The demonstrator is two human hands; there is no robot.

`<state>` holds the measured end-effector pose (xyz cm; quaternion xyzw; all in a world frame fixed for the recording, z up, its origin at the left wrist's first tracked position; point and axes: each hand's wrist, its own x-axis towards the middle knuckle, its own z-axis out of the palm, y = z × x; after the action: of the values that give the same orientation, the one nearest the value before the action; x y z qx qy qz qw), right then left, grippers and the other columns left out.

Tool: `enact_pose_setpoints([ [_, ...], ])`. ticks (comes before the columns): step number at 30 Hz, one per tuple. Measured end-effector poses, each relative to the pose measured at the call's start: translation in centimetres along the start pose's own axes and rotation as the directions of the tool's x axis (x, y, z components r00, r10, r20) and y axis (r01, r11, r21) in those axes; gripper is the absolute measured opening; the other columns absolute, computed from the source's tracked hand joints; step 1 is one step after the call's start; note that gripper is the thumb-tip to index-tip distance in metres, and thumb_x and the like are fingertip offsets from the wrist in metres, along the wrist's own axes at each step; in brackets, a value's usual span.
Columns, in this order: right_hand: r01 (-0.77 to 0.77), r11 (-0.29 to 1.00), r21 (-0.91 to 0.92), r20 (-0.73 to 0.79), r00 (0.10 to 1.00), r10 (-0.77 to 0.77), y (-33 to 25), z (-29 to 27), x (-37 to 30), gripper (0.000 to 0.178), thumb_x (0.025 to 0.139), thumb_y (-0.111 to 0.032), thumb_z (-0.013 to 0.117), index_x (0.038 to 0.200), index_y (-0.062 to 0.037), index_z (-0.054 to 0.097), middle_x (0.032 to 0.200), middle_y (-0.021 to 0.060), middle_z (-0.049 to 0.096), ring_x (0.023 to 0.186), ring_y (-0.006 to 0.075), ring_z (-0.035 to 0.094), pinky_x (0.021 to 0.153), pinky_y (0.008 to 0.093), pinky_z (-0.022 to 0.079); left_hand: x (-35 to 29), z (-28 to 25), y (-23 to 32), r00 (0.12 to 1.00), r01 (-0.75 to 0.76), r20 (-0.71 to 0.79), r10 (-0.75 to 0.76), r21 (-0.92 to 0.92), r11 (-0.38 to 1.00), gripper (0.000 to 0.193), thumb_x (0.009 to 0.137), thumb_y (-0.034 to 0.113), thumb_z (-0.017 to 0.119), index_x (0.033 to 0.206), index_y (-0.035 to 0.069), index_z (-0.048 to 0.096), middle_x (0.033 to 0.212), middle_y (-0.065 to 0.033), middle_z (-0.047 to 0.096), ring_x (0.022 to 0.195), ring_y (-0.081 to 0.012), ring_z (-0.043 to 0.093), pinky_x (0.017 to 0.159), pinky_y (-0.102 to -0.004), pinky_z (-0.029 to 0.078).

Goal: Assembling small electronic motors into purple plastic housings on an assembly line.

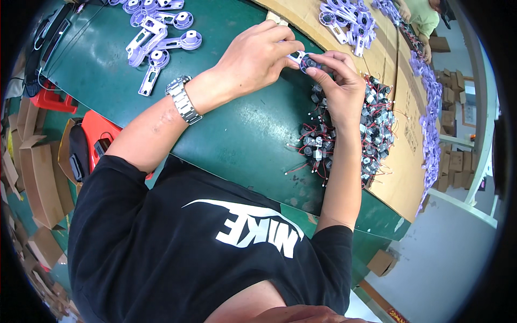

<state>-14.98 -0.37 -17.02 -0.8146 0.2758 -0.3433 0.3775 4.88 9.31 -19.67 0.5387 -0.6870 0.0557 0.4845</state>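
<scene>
Between my two hands, above the far side of the green table, is a purple plastic housing (302, 59) with a round end and a dark part in that end. My left hand (259, 56), with a metal watch on its wrist, grips the narrow end. At the round end, the thumb and fingers of my right hand (343, 82) pinch the rim and the dark part. Beneath my right forearm lies a pile of small motors (377, 126) with red and black wires. Similar purple housings (156, 46) lie loosely heaped beyond my left forearm.
Flattened cardboard (401, 161) covers the table's right side, bearing another purple heap (353, 24). A long row of purple pieces (430, 124) runs along its edge. At the far right, a person in a light green top (423, 19) works. A red stool (99, 137) and cardboard boxes (40, 183) stand left.
</scene>
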Motion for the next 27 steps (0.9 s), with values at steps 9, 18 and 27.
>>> enact_pose_setpoints([
  [9, -0.13, 0.971, 0.202, 0.008, 0.991, 0.131, -0.3, 0.4, 0.0, 0.03, 0.079, 0.009, 0.084, 0.106, -0.0011, 0.079, 0.109, 0.0038, 0.067, 0.089, 0.0104, 0.063, 0.076, 0.0234, 0.055, 0.2, -0.3, -0.1, 0.999, -0.042, -0.018, 0.043, 0.041, 0.998, 0.028, 0.078, 0.004, 0.081, 0.106, 0.004, 0.074, 0.097, -0.0075, 0.068, 0.092, -0.0283, 0.064, 0.078, -0.0401, 0.054],
  [18, -0.183, 0.921, 0.343, -0.001, 0.981, 0.195, 0.3, 0.4, -0.2, 0.027, 0.077, 0.009, 0.085, 0.102, -0.0001, 0.078, 0.108, 0.0048, 0.068, 0.093, 0.0114, 0.065, 0.076, 0.0255, 0.055, 0.1, 0.0, 0.1, 0.998, -0.035, -0.042, 0.035, 0.01, 0.999, 0.03, 0.077, 0.003, 0.08, 0.106, 0.005, 0.073, 0.098, -0.0073, 0.067, 0.091, -0.0289, 0.063, 0.077, -0.0405, 0.054],
  [27, -0.522, 0.773, 0.36, 0.403, 0.834, 0.376, -2.0, -0.8, 0.1, 0.049, 0.101, -0.012, 0.07, 0.145, 0.0004, 0.054, 0.115, 0.0122, 0.072, 0.093, 0.018, 0.071, 0.074, 0.0302, 0.059, 0.4, -0.5, 0.5, 0.993, -0.105, -0.05, 0.107, 0.042, 0.994, 0.031, 0.076, 0.002, 0.078, 0.106, 0.006, 0.074, 0.098, -0.0065, 0.065, 0.093, -0.0283, 0.063, 0.079, -0.0406, 0.053],
])
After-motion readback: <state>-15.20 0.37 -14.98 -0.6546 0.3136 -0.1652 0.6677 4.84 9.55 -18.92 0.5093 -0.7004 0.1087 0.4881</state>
